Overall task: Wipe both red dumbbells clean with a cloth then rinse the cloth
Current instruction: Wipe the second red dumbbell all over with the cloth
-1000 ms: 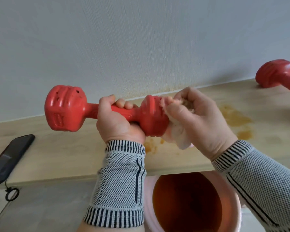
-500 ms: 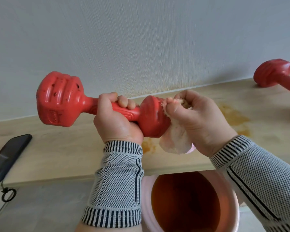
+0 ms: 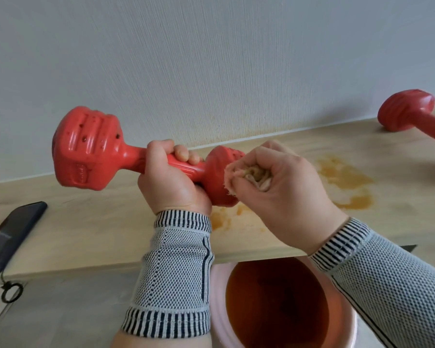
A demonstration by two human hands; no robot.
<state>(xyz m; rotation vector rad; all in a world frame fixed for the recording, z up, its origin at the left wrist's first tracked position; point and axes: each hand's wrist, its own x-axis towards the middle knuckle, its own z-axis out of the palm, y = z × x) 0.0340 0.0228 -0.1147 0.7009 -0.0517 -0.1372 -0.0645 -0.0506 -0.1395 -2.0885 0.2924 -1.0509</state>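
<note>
My left hand [image 3: 172, 182] grips the handle of a red dumbbell [image 3: 86, 149], held in the air above the wooden shelf with its big left head tipped up. My right hand [image 3: 281, 189] holds a bunched beige cloth [image 3: 255, 175] and presses it against the dumbbell's right head. A second red dumbbell [image 3: 407, 110] lies on the shelf at the far right, partly cut off by the frame edge.
The light wooden shelf [image 3: 98, 222] runs along a white wall and carries orange stains [image 3: 344, 177]. A dark phone [image 3: 10, 234] lies at its left end. Below the shelf edge stands a pink bucket [image 3: 219, 285] of orange-brown water.
The dumbbell has tilted, its left head rising and coming closer. My right hand has turned on the right head, gathering the hanging cloth up into the fist.
</note>
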